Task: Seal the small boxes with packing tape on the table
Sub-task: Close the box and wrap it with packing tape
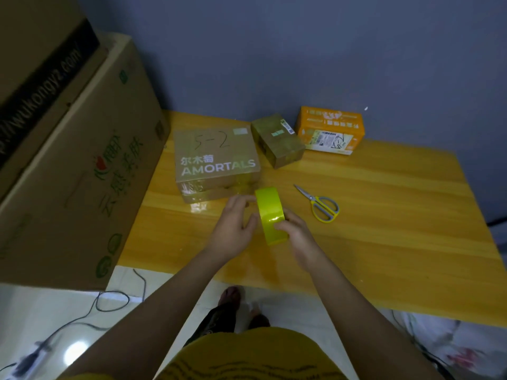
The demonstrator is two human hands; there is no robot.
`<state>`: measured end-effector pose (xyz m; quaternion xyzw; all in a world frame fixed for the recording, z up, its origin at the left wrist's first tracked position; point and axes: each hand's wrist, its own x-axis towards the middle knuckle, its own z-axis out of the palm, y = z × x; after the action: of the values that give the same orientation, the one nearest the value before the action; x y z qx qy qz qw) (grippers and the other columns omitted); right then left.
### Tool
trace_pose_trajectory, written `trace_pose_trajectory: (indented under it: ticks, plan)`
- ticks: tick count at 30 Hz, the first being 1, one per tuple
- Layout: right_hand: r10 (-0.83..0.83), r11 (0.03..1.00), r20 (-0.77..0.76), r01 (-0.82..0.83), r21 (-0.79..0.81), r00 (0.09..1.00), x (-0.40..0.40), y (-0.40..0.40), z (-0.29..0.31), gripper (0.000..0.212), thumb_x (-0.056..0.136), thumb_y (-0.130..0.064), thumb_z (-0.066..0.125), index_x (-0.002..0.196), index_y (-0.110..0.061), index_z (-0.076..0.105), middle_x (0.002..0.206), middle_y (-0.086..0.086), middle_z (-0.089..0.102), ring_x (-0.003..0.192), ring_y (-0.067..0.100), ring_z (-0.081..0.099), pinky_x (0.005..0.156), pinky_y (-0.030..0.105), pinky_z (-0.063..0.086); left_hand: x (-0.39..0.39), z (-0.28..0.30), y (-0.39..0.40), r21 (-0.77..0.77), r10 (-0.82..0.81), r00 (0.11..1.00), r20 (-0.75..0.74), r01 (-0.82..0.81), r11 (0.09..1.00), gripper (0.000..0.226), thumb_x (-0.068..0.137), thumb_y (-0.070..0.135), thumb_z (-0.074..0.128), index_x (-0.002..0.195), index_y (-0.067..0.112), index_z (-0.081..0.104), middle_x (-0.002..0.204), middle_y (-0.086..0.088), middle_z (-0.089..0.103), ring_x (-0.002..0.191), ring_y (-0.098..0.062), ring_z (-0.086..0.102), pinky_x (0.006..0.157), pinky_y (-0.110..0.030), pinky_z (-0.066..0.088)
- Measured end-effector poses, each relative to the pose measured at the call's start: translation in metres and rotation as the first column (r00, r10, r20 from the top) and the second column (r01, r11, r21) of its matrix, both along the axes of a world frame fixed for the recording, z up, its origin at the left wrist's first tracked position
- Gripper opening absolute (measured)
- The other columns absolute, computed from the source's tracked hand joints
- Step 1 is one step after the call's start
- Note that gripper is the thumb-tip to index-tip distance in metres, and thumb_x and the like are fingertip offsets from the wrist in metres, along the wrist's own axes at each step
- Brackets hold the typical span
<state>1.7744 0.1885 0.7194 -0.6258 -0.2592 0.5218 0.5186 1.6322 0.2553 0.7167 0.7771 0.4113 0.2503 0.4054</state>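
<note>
Partly hidden by both hands (297,233), tape roll (270,216) stands edge-on.

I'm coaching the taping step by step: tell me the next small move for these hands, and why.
Probably draw the tape's free end over to the AMORTALS box just ahead. Both the left hand and the right hand hold the yellow tape roll upright above the table; the scissors lie untouched.
</note>
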Motion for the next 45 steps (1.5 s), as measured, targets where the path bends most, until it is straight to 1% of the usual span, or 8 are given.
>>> trace_pose_trajectory:
  ticks: [8, 12, 13, 14, 21, 38, 42, 45]
  plan:
    - [0.019, 0.999, 0.125, -0.014, -0.040, 0.992, 0.020, 0.015, 0.026, 0.006, 0.056, -0.019, 0.045, 0.059, -0.019, 0.040, 0.054, -0.010, 0.039, 0.048, 0.000, 0.033, 0.053, 0.025, 0.025, 0.011, 0.038, 0.040, 0.044, -0.453, 0.812, -0.368, 0.502, 0.864, 0.078, 0.082, 0.030, 0.052, 0.151, 0.034, 0.016, 0.161, 0.005, 0.010, 0.148, -0.016, 0.004, 0.117, -0.039, 0.011]
    - [0.096, 0.989, 0.141, -0.079, -0.121, 0.985, 0.021, 0.025, 0.056, 0.019, 0.056, -0.022, 0.046, 0.062, -0.005, 0.051, 0.065, -0.013, 0.045, 0.065, 0.011, 0.036, 0.059, 0.028, 0.027, 0.026, 0.048, 0.051, 0.205, -0.427, 0.779, -0.460, 0.561, 0.802, 0.059, 0.085, 0.009, 0.064, 0.137, 0.015, 0.040, 0.135, -0.011, 0.041, 0.126, -0.030, 0.037, 0.092, -0.040, 0.040]
    - [0.101, 0.989, 0.161, -0.082, -0.125, 0.982, 0.025, 0.027, 0.058, 0.050, 0.056, -0.022, 0.047, 0.088, 0.017, 0.045, 0.070, -0.013, 0.045, 0.068, 0.015, 0.036, 0.062, 0.030, 0.025, 0.028, 0.051, 0.053, 0.224, -0.402, 0.798, -0.449, 0.537, 0.814, 0.052, 0.084, 0.004, 0.063, 0.131, 0.012, 0.043, 0.125, -0.012, 0.044, 0.117, -0.030, 0.041, 0.082, -0.037, 0.039]
    - [0.109, 0.990, 0.154, -0.094, -0.100, 0.982, 0.026, 0.027, 0.064, 0.020, 0.056, -0.021, 0.048, 0.071, -0.019, 0.036, 0.071, -0.008, 0.045, 0.069, 0.016, 0.036, 0.064, 0.032, 0.024, 0.029, 0.053, 0.056, 0.222, -0.389, 0.821, -0.417, 0.507, 0.833, 0.049, 0.083, 0.000, 0.062, 0.127, 0.011, 0.044, 0.120, -0.011, 0.045, 0.111, -0.028, 0.043, 0.076, -0.035, 0.037]
    - [0.108, 0.994, 0.135, -0.105, -0.031, 0.985, 0.051, 0.036, 0.075, 0.048, 0.064, -0.024, 0.055, 0.109, -0.016, 0.069, 0.113, 0.012, 0.067, 0.106, 0.029, 0.062, 0.089, 0.045, 0.048, 0.026, 0.070, 0.065, -0.098, -0.318, 0.943, 0.100, 0.327, 0.940, 0.035, 0.087, -0.012, 0.052, 0.109, 0.015, 0.046, 0.096, -0.001, 0.053, 0.085, -0.008, 0.054, 0.068, -0.025, 0.042]
    - [0.155, 0.986, -0.059, -0.151, 0.074, 0.986, 0.056, 0.049, 0.086, 0.060, 0.064, -0.012, 0.050, 0.122, -0.003, 0.063, 0.102, 0.013, 0.069, 0.090, 0.024, 0.066, 0.069, 0.030, 0.054, 0.035, 0.063, 0.078, -0.632, 0.018, 0.980, 0.196, 0.112, 0.767, 0.038, 0.090, 0.003, 0.061, 0.111, 0.033, 0.053, 0.111, 0.002, 0.062, 0.108, -0.023, 0.057, 0.095, -0.047, 0.047]
    - [0.103, 0.995, 0.028, -0.103, 0.009, 0.994, 0.050, 0.060, 0.094, 0.057, 0.060, -0.014, 0.051, 0.114, -0.013, 0.070, 0.101, 0.014, 0.070, 0.088, 0.023, 0.064, 0.074, 0.030, 0.050, 0.044, 0.063, 0.084, -0.120, -0.029, 0.995, 0.096, 0.041, 0.992, 0.061, 0.081, 0.001, 0.069, 0.135, 0.015, 0.044, 0.131, 0.001, 0.048, 0.119, -0.018, 0.049, 0.095, -0.036, 0.044]
    - [0.079, 0.997, 0.085, -0.077, -0.018, 0.993, 0.044, 0.066, 0.102, 0.044, 0.063, -0.013, 0.053, 0.103, -0.015, 0.072, 0.088, 0.009, 0.065, 0.072, 0.015, 0.058, 0.059, 0.021, 0.046, 0.049, 0.065, 0.088, 0.295, -0.232, 0.965, -0.119, 0.258, 0.920, 0.067, 0.076, -0.003, 0.058, 0.139, 0.018, 0.046, 0.140, -0.003, 0.048, 0.125, -0.025, 0.049, 0.092, -0.039, 0.048]
